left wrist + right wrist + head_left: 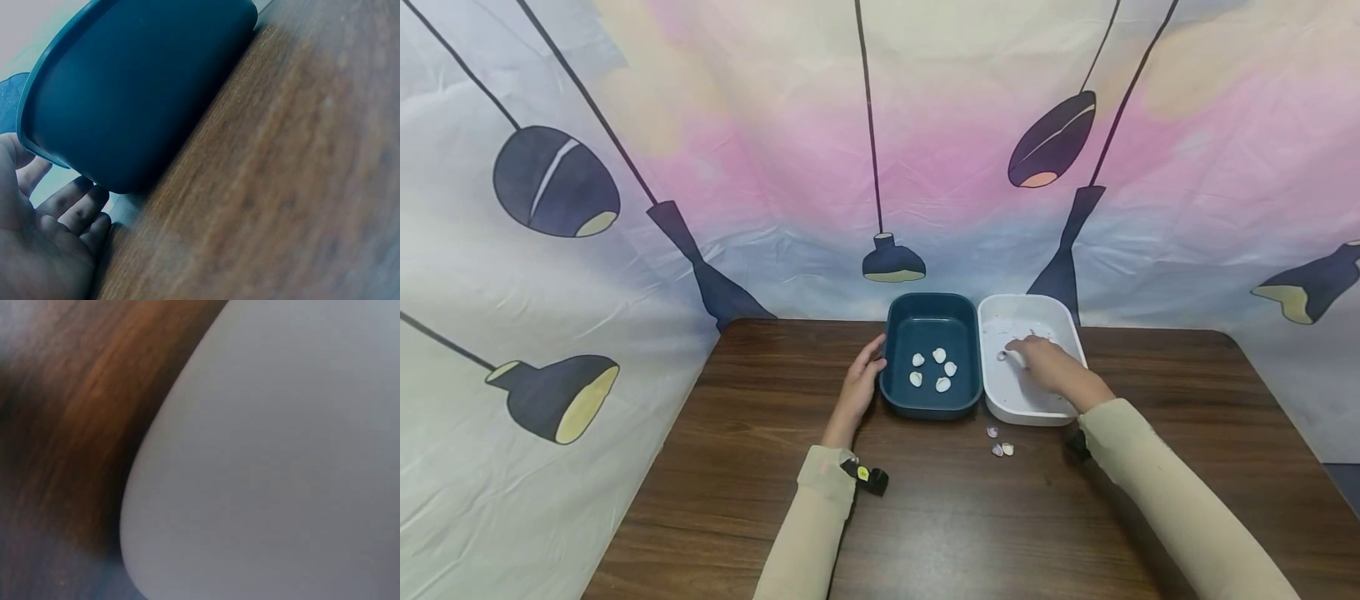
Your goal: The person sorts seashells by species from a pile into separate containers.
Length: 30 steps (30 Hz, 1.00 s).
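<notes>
My left hand is at the left side of a dark teal tray. In the left wrist view its loosely extended fingers touch the tray's corner and rim. Several white seashells lie spread on that tray's floor. My right hand reaches down into a white tray standing close beside the teal one. Its fingertips are right at a small pale seashell; I cannot tell whether they pinch it. The right wrist view shows only the white tray's blurred outer wall and wood, no hand.
Three small shells lie on the brown wooden table in front of the white tray. Small reddish bits are near the white tray's far end. A cloth backdrop printed with lamps hangs behind the table.
</notes>
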### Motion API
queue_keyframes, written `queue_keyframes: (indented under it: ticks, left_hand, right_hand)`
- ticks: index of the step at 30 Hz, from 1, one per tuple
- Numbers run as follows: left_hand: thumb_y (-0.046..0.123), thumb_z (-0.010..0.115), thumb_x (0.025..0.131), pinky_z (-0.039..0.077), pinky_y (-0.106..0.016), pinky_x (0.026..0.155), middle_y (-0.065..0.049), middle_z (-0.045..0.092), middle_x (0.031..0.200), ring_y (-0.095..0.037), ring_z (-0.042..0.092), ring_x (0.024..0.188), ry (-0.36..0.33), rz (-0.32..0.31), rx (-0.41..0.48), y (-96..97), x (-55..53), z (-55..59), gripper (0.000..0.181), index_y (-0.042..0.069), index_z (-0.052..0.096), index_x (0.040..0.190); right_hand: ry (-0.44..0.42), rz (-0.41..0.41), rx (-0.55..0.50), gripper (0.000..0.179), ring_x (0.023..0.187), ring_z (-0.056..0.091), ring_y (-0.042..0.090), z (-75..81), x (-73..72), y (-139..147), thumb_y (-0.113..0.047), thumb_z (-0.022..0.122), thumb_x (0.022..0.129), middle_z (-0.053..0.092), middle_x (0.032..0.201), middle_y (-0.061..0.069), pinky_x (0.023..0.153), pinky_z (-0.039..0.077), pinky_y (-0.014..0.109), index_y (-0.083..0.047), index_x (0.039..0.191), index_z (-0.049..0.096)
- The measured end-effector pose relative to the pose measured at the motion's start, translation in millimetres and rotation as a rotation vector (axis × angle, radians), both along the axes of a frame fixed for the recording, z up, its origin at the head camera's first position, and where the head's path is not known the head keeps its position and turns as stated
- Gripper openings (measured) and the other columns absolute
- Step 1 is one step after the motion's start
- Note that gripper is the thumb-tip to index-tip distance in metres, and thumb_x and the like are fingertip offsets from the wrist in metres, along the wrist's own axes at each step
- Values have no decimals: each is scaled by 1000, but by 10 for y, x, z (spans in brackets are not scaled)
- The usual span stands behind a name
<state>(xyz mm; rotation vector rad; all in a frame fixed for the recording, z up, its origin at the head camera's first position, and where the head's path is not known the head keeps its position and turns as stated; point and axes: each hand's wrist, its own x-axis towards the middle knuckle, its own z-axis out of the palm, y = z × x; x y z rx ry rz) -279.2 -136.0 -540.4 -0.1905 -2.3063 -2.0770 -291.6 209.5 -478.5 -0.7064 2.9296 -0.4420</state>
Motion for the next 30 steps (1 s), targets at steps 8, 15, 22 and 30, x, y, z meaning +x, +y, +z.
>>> queue_keyframes:
  ticks: [8, 15, 22, 30]
  left_hand:
    - [13, 47, 109, 31, -56, 122, -16, 43, 164, -39, 41, 149, -15, 4, -11, 9, 2, 15, 50, 9, 47, 159]
    - [12, 47, 110, 30, -56, 123, -17, 42, 164, -38, 39, 151, -9, -4, 1, -6, -4, 1, 50, 8, 47, 160]
    - [11, 47, 110, 28, -57, 123, -18, 41, 165, -36, 36, 153, -26, -1, 24, 7, -23, -16, 51, 7, 45, 160]
    - [7, 45, 109, 27, -57, 124, -22, 40, 164, -40, 36, 152, -47, -9, 26, 5, 11, 70, 50, 2, 44, 160]
  right_hand:
    - [13, -34, -76, 44, 135, 51, 53, 184, 138, 126, 11, 68, 90, 64, 135, 32, 115, 38, 63, 9, 134, 64]
    - [59, 0, -105, 32, 128, 58, 50, 271, 287, 153, 8, 69, 88, 68, 127, 30, 110, 44, 62, 8, 120, 71]
    - [65, 37, -117, 28, 128, 60, 46, 342, 441, 79, 1, 72, 92, 71, 124, 23, 110, 44, 61, 4, 120, 73]
    - [83, 74, -135, 20, 111, 68, 36, 442, 588, -49, 0, 76, 90, 73, 114, 16, 99, 53, 55, 1, 111, 76]
